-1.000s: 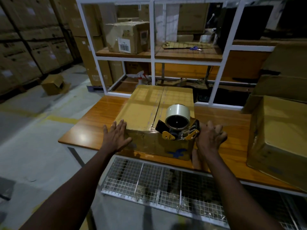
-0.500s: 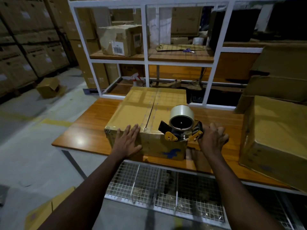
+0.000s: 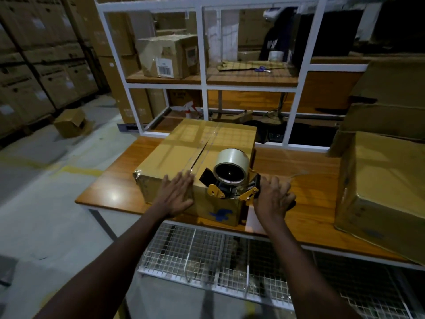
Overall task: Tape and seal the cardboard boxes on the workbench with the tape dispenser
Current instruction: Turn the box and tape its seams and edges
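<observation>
Workbench (image 3: 110, 192) near edge: our left hand (image 3: 177, 195) flat on box (image 3: 184, 148), right hand (image 3: 272, 199) grip unclear; jolting could topple tape dispenser (image 3: 230, 178).

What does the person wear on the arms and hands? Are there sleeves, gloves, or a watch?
No clothing shows on them. The left forearm and right forearm are bare to the frame edge, with no sleeve in view. The left hand and right hand have no gloves. No watch, bracelet or ring is visible, though the light is dim.
</observation>
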### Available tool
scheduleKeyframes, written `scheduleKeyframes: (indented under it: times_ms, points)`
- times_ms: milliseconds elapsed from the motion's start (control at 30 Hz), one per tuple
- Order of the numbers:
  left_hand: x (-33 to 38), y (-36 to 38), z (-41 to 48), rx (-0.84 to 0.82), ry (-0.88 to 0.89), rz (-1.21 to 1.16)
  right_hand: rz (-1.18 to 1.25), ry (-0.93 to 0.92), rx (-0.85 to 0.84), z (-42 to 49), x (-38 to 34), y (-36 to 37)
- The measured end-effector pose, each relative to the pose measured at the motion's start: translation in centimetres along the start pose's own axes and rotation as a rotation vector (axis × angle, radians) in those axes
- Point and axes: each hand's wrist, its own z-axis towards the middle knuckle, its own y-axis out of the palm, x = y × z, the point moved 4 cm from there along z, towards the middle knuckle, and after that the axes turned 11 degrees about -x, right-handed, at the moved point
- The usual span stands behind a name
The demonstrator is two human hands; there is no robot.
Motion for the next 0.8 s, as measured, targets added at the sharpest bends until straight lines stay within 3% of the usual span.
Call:
scheduleKeyframes:
  times_ms: [233, 467, 600, 800]
  points:
    - [1.2, 1.2, 0.7, 0.063, -0.003, -0.019, 0.053, -0.039, 0.005, 0.0, 0.1, -0.4]
    - [1.5, 1.0, 0.7, 0.077, -0.005, -0.054, 0.141, 0.041, 0.084, -0.2, 6.7, -0.1]
    - [3.1, 0.0, 0.9, 0.084, -0.069, -0.096, 0.096, 0.063, 0.075, -0.2, 7.0, 0.0]
    - [9.0, 0.0, 1.0, 0.085, 0.077, -0.053, 0.107, 0.046, 0.067, 0.1, 6.8, 0.0]
